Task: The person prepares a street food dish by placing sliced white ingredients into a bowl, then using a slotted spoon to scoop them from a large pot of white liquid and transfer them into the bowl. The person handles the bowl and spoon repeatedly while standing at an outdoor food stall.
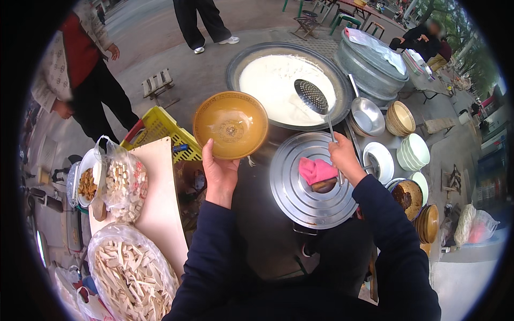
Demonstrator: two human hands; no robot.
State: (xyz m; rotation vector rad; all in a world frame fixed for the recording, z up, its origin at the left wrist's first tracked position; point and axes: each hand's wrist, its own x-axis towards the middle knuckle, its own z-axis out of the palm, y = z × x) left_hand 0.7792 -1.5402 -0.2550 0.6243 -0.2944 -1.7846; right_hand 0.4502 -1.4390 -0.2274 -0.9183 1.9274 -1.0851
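My left hand [221,170] holds a brown patterned bowl [230,124] by its near rim, tilted so that its inside faces me; I see no food in it. In my right hand [346,156] is the handle of a perforated metal skimmer [311,96]. The skimmer's head is over the white contents of a wide basin [233,74]; whether it touches them I cannot tell. Below my right hand lies a round metal lid [289,200], with a pink cloth [315,170] wrapped about its wooden handle.
Right of the basin are a metal ladle [367,116], stacked pale green bowls [413,152] and a pot of dark sauce [407,196]. On the left, a board [160,176] bears a bag of cubed pieces [124,184]. Nearby are a yellow crate [170,128] and a standing person [86,60].
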